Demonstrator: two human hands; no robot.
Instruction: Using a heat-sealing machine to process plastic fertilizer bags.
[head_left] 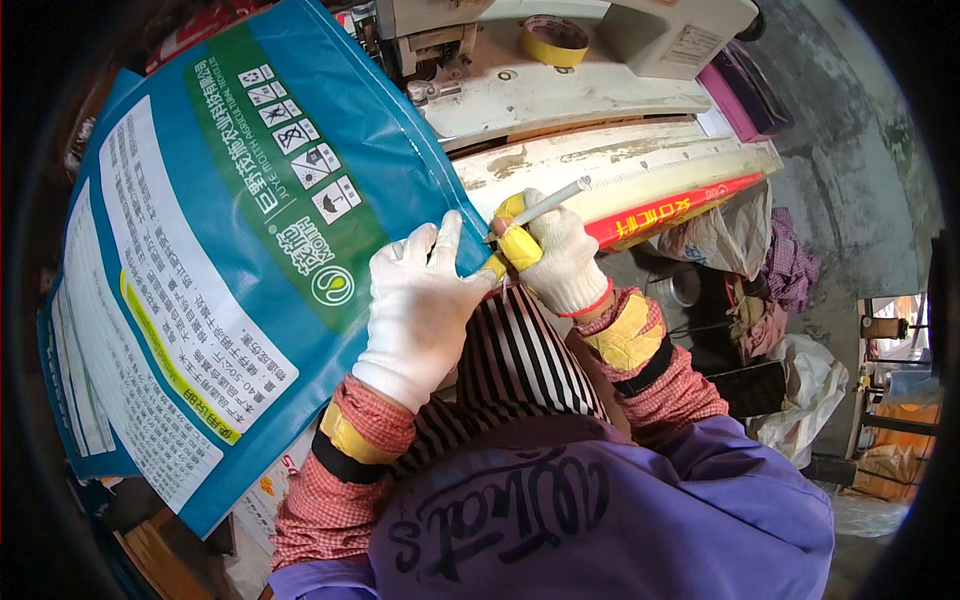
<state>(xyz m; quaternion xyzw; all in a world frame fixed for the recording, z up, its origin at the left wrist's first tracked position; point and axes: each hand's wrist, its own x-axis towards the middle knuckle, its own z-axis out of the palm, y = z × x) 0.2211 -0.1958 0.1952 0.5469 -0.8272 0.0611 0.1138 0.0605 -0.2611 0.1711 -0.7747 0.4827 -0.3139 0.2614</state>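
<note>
A large blue-green printed packaging bag (390, 130) slants across my left side, its stitched edge running down toward my lap. My left hand (415, 310), in a white glove, grips that edge near its lower corner, the forefinger stretched along the bag and the thumb partly hidden. Just right of it, my right hand (560, 250), gloved in white with yellow tape round the fingers, is closed on a slim white stick-like tool (553, 200). The tool's dark pointed end meets the bag's edge; its exact kind I cannot make out.
A sewing machine (690, 35) stands on the worn table ahead, with a yellow tape roll (555, 40) on its base. A red-and-yellow strip (680, 208) lines the table's front edge. White plastic bags (800, 395) and purple checked cloth (793, 260) lie to the right.
</note>
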